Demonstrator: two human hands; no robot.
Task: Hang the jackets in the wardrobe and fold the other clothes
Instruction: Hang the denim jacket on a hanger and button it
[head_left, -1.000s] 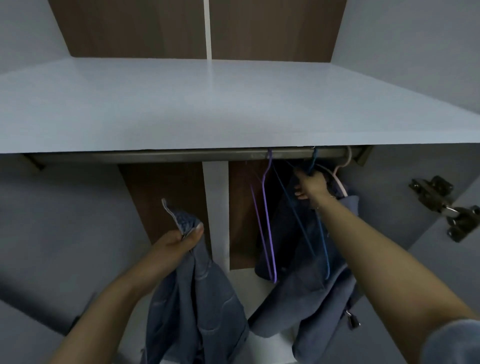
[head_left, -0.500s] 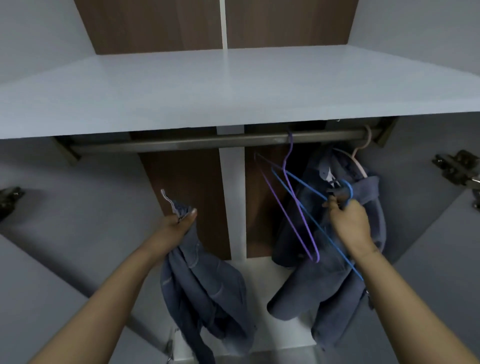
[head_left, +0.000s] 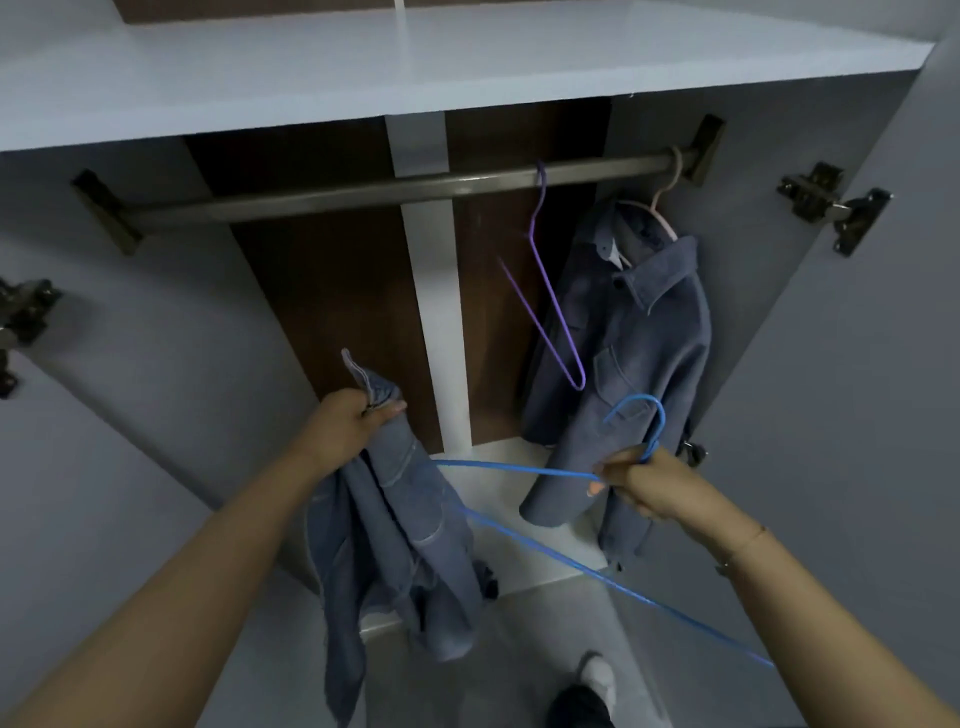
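Blue wire runs out from the right hand (head_left: 644, 486), whose fingers (head_left: 615, 464) are clenched round the neck of a hanger (head_left: 545, 540) held clear of the rail (head_left: 363, 195), while the left hand (head_left: 345, 423) grips a denim jacket (head_left: 395, 545) bunched at the collar and dangling in front of the wardrobe (head_left: 415, 62). One jacket (head_left: 634, 353) already hangs at the right end beside a bare purple hanger (head_left: 550, 296). With the collar crumpled in one fist, I'd guess threading the hanger could snag or let the jacket slip to the floor.
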